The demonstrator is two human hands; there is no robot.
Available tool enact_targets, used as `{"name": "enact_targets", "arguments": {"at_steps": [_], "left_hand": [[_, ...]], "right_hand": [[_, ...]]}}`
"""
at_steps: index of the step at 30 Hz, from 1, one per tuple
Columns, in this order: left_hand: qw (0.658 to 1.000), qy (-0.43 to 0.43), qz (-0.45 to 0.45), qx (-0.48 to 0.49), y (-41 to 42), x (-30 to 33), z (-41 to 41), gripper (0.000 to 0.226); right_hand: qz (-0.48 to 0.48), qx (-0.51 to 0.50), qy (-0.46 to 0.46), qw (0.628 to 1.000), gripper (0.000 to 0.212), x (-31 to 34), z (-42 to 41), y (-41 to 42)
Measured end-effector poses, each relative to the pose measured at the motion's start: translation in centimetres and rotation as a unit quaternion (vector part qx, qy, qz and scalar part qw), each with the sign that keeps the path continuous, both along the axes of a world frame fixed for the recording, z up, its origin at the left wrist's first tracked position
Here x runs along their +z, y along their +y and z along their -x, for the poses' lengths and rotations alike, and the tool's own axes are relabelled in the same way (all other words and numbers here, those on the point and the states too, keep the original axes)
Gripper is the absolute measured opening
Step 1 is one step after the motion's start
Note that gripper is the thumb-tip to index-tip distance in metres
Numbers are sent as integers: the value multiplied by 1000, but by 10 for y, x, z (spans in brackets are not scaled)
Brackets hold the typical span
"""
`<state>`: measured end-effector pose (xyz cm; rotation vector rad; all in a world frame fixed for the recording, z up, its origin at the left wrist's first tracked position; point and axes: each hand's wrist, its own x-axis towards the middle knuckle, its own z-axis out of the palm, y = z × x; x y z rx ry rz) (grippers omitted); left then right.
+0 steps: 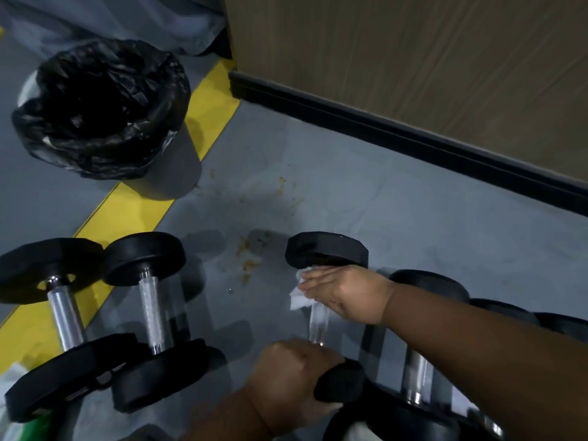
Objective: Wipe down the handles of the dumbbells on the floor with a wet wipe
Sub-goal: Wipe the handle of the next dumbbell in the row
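Dumbbell in hand [321,281]: black weight heads, bright metal handle [317,326], lying on the grey floor [366,211] near the middle of the view, one head toward the wall, the other toward the person.

Right hand [343,294]: laid over the far end of that handle just below the far head, fingers [315,285] wrapped around a white wet wipe [300,297] pressed against the metal; the wipe shows at the fingertips on the left side of the handle.

Left hand [289,377]: fingers curled over the near head of the same dumbbell, gripping its black rim.

Two dumbbells, left group [149,316]: side by side on the floor, heads touching or nearly so, metal handles bare; the left one lies over a yellow floor stripe [133,211].

Further dumbbells, right group [420,370]: a row just beside the one in hand, partly hidden under the right forearm; the exact count cannot be told.

Waste bin [105,116]: round, lined with a black bag, standing at upper left on the stripe.

Wall panel [413,58]: wood-grain surface with a black skirting strip [397,138] along its foot, upper right.

Floor marks: small brownish stains [251,256] between the bin and the dumbbell in hand.
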<state>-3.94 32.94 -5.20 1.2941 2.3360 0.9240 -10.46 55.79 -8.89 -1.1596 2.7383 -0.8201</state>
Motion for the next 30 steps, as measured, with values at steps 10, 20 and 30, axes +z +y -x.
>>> {"name": "enact_targets", "arguments": {"at_steps": [10,20,30], "left_hand": [[998,-24,-19,48,-7,-3,-1,52],[980,87,153,-96,31,13,4,55],[977,142,124,-101,26,11,3,54]], "right_hand": [[-41,-69,21,997,22,7,-33,25],[13,-208,98,973,22,22,-32,1],[34,-2,30,999,28,0,-49,-3]]}}
